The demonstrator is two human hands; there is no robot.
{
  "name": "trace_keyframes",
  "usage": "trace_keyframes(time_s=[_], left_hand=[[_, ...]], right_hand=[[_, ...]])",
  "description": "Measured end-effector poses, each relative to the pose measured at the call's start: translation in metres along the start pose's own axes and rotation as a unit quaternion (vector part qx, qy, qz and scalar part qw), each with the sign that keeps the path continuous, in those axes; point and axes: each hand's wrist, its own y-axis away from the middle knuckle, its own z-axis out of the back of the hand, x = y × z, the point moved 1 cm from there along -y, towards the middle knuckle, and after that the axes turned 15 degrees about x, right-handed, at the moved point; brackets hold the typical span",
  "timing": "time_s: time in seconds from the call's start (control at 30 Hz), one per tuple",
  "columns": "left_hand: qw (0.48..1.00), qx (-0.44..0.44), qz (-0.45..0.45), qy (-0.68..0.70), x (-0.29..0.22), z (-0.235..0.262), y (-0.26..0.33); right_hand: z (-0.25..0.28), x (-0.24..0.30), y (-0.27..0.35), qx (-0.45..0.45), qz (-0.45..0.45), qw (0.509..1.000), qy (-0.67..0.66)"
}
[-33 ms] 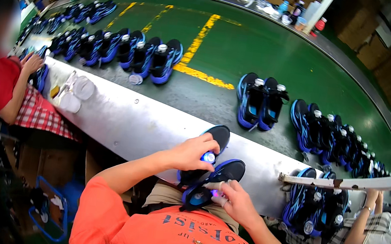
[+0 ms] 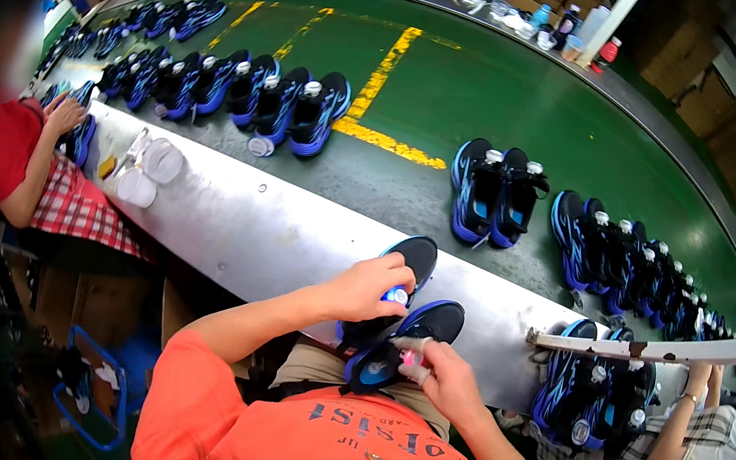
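Note:
A pair of black sneakers with blue-purple soles is in front of me at the table's near edge, toes pointing away. My left hand (image 2: 367,288) is curled over the left sneaker (image 2: 418,254), its fingers closed on a small blue-and-white object (image 2: 395,295) whose kind I cannot make out. My right hand (image 2: 441,369), with pale covers on some fingertips, is at the opening of the right sneaker (image 2: 438,321). Its thumb and fingers pinch a small pink object (image 2: 409,357), too small to name. A round pale-blue mark shows on that sneaker's insole.
Beyond the metal table edge (image 2: 294,220), a green conveyor belt (image 2: 465,74) carries rows of matching sneakers (image 2: 316,115); one pair (image 2: 497,196) stands nearer. Clear plastic cups (image 2: 138,188) stand left. A white metal bar (image 2: 671,350) crosses at right. Co-workers sit at both sides.
My right hand's fingers have shifted slightly at the sneaker's opening, and the small object there looks pink rather than purple. My left hand keeps its place on the left sneaker.

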Motion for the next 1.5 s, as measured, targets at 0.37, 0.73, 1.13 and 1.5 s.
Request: trace_keyframes(time_s=[0.37, 0.73, 1.13, 1.5], left_hand=[[0.989, 0.066, -0.117, 0.061, 0.024, 0.000, -0.011], [0.975, 0.135, -0.121, 0.126, 0.026, 0.007, -0.020], [0.978, -0.099, -0.171, -0.062, -0.001, -0.016, -0.003], [0.809, 0.025, 0.144, 0.569, -0.067, -0.122, 0.062]], right_hand=[[0.001, 0.002, -0.001, -0.038, 0.021, 0.997, -0.062], [-0.015, -0.019, -0.003, -0.036, 0.003, 0.996, -0.080], [-0.024, -0.025, 0.007, -0.164, 0.023, 0.985, 0.038], [-0.013, -0.012, 0.020, -0.114, 0.048, 0.992, -0.022]])
